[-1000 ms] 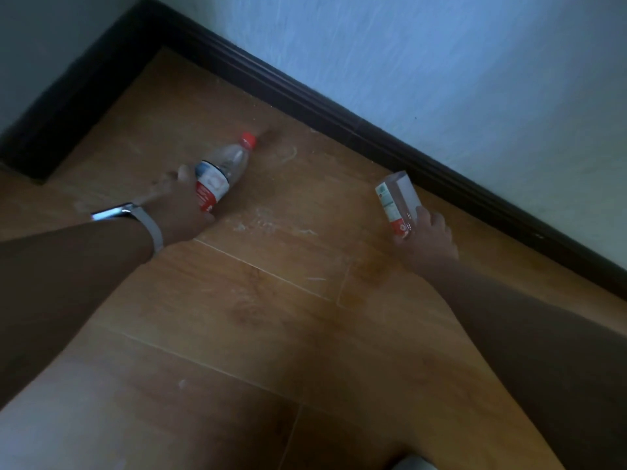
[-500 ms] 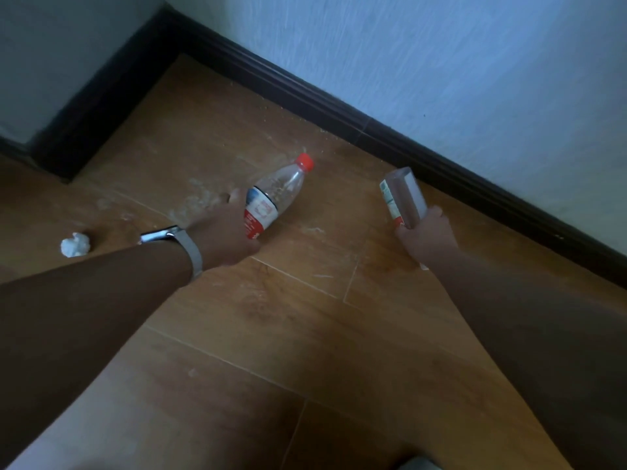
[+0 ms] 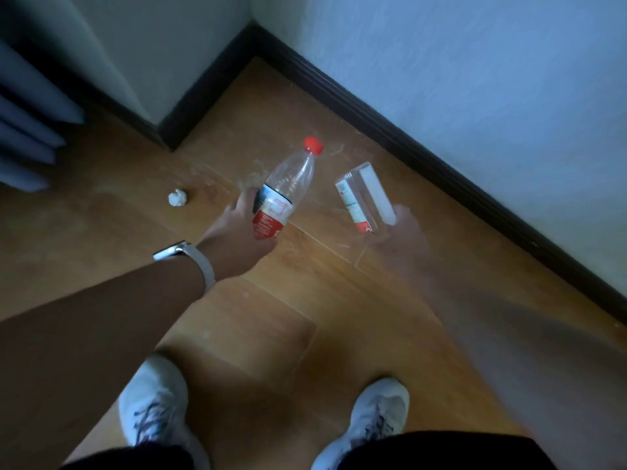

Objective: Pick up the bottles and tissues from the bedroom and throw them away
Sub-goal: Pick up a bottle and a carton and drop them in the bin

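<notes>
**Two picked up, one to go**

Head view: the left hand (image 3: 244, 228) grips the red-capped water bottle (image 3: 288, 188) round its label, raised for carrying. The blurred right hand (image 3: 403, 239) holds a small carton (image 3: 364, 198) by its end. A crumpled tissue (image 3: 177, 197) lies on the floor (image 3: 271, 334), uncollected.

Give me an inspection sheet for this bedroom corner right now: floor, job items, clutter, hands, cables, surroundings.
Surface: wood floor, with pale dusty smears near the corner.
Job's things: clear red-capped bottle and carton, both held above the floor; crumpled tissue lying on the floor, left of the bottle.
Clutter: nothing seen.
Hands: left hand grips the bottle's labelled end; right hand, blurred, holds the carton.
Cables: nothing seen.
Surroundings: dark skirting, pale walls, curtain at left, white shoes, watch on the left wrist.
</notes>
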